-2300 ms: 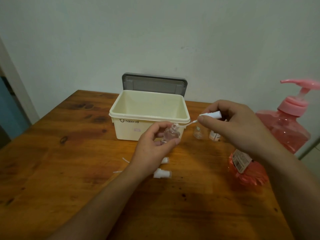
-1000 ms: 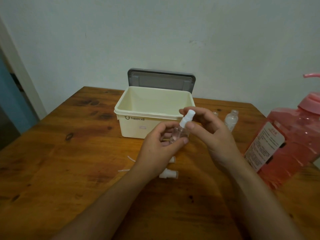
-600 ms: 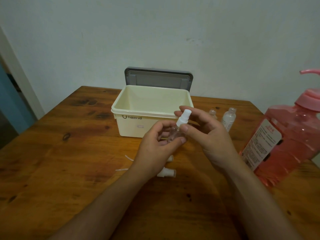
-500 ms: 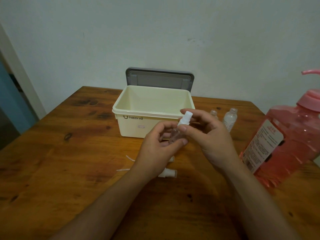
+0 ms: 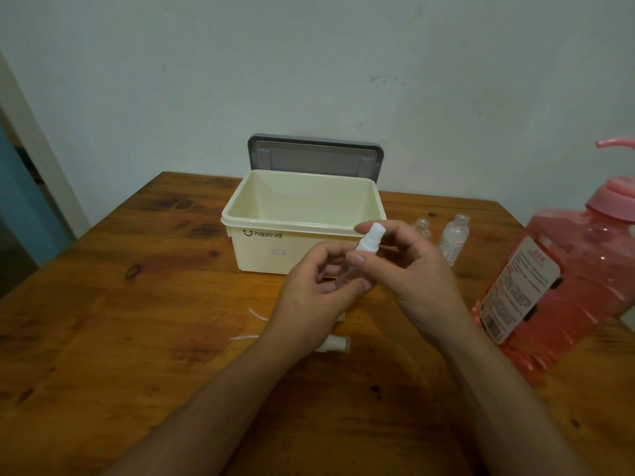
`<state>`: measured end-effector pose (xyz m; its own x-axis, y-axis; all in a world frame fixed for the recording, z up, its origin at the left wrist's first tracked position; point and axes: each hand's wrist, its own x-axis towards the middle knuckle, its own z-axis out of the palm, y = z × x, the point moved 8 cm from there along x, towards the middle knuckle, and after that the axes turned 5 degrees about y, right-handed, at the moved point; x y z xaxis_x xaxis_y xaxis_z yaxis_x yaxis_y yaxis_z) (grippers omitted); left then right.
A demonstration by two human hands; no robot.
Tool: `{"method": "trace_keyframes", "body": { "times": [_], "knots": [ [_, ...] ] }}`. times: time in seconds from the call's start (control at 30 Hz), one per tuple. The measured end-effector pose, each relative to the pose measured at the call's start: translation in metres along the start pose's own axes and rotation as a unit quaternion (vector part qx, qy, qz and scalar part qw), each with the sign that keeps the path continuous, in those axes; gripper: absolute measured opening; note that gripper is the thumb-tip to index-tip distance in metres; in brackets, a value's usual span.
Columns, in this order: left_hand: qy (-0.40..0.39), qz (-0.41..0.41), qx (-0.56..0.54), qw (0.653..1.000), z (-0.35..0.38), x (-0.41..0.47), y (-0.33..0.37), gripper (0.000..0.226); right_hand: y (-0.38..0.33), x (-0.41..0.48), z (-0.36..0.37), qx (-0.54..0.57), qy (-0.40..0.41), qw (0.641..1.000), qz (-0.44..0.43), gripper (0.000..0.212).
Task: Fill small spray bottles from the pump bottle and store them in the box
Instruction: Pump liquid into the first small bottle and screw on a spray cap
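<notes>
Spray bottle [image 5: 347,273], one, gripped by left hand [image 5: 309,298], cap [image 5: 371,237] pinched by right hand [image 5: 414,281]; two bottles [image 5: 423,228] [image 5: 454,242] uncapped.

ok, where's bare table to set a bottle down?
Free: table left of the box, down to the near edge. Crowded: two uncapped bottles between box and pump bottle; loose spray heads by the left hand.

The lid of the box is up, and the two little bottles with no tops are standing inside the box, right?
Not quite. The lid is up, but the two little bottles with no tops stand on the table, just to the right of the box, not inside it. The head view shows this, and nothing shows in the visible part of the box.
</notes>
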<state>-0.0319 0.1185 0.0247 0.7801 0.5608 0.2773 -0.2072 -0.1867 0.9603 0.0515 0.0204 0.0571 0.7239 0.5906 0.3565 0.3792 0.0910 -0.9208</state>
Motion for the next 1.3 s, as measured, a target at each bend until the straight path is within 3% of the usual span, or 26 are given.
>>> {"method": "trace_keyframes", "body": {
  "times": [0.17, 0.3, 0.4, 0.57, 0.73, 0.93, 1.1, 1.2, 1.3],
  "knots": [
    [0.021, 0.000, 0.003, 1.000, -0.0036, 0.0027, -0.0005, 0.033, -0.0067, -0.0013, 0.0033, 0.041, -0.037, 0.998, -0.015, 0.027],
    [0.012, 0.002, 0.009, 1.000, -0.0023, 0.0012, -0.0012, 0.032, -0.0045, 0.0017, -0.0009, 0.019, -0.007, 1.000, -0.022, 0.022],
    [0.003, -0.004, 0.008, 1.000, 0.0005, 0.0001, -0.0019, 0.027, -0.0004, 0.0021, -0.0036, 0.014, 0.018, 1.000, -0.017, 0.027],
    [0.018, -0.006, 0.005, 1.000, -0.0037, 0.0028, -0.0024, 0.034, -0.0032, -0.0007, 0.0029, 0.039, -0.036, 0.998, -0.014, 0.030],
    [0.008, 0.002, 0.011, 1.000, -0.0006, 0.0000, -0.0009, 0.029, 0.0003, 0.0011, -0.0022, 0.006, 0.019, 1.000, -0.013, 0.027],
    [0.015, -0.003, -0.001, 1.000, -0.0014, 0.0014, 0.0000, 0.034, -0.0029, -0.0022, 0.0032, 0.033, -0.046, 0.998, -0.016, 0.029],
    [0.000, 0.005, -0.004, 1.000, 0.0017, -0.0011, 0.0011, 0.030, -0.0011, 0.0006, -0.0022, 0.012, 0.008, 1.000, -0.012, 0.027],
    [0.006, 0.006, -0.003, 1.000, 0.0015, -0.0007, 0.0009, 0.029, 0.0005, -0.0006, -0.0002, 0.021, -0.011, 1.000, -0.003, 0.038],
    [0.019, 0.005, 0.003, 1.000, -0.0031, 0.0014, 0.0007, 0.034, -0.0030, -0.0014, 0.0010, 0.027, -0.020, 0.999, -0.017, 0.034]
  ]
}}
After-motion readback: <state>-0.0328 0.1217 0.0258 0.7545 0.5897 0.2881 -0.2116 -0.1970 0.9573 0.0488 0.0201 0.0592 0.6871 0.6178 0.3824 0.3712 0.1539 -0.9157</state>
